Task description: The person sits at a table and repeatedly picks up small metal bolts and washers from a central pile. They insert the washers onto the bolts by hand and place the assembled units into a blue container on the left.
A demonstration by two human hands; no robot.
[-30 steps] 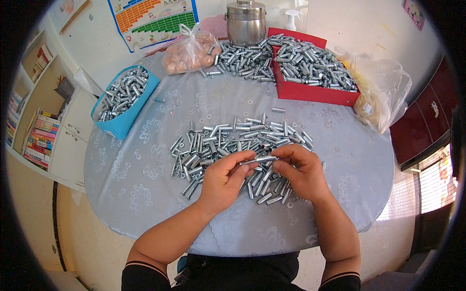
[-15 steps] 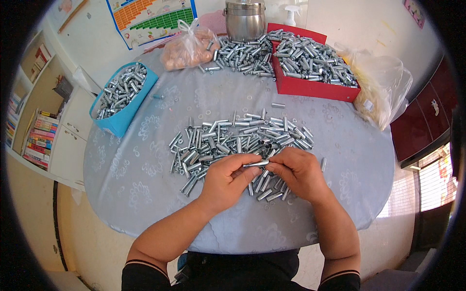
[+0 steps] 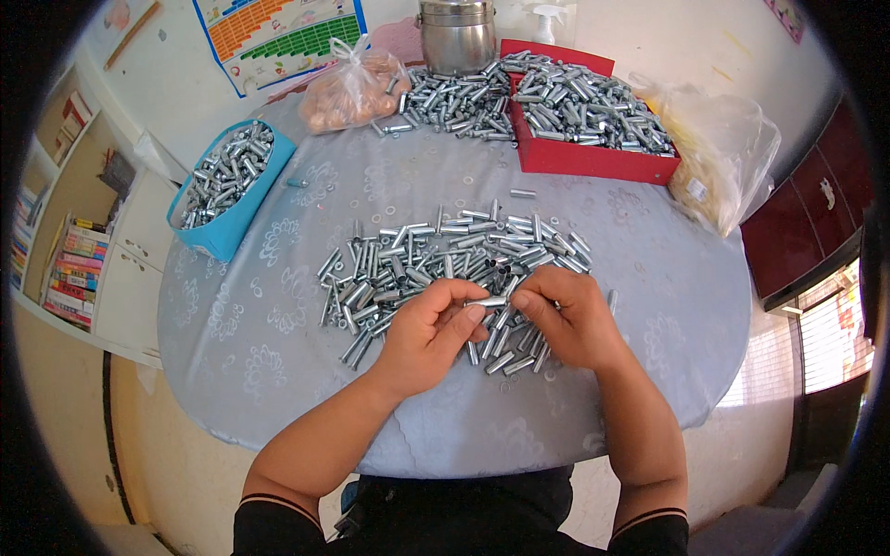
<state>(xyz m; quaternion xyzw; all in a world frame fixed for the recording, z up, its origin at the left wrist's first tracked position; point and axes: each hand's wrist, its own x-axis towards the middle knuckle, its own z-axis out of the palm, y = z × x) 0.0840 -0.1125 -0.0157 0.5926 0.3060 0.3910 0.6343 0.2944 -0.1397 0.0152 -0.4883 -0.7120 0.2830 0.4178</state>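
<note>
Round grey table [image 3: 278, 306], coloured wall chart [image 3: 278, 35], red tray [image 3: 593, 159], blue box [image 3: 236, 227]

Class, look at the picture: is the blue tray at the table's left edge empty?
No, the blue tray is heaped with small silver metal tubes.

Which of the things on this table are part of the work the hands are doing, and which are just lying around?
In the job:
left hand and right hand, pinching one small metal tube between them
loose pile of metal tubes beneath the hands
blue tray and red box, both holding tubes

Lying about:
steel pot
bag of brown round things
clear plastic bag
</note>
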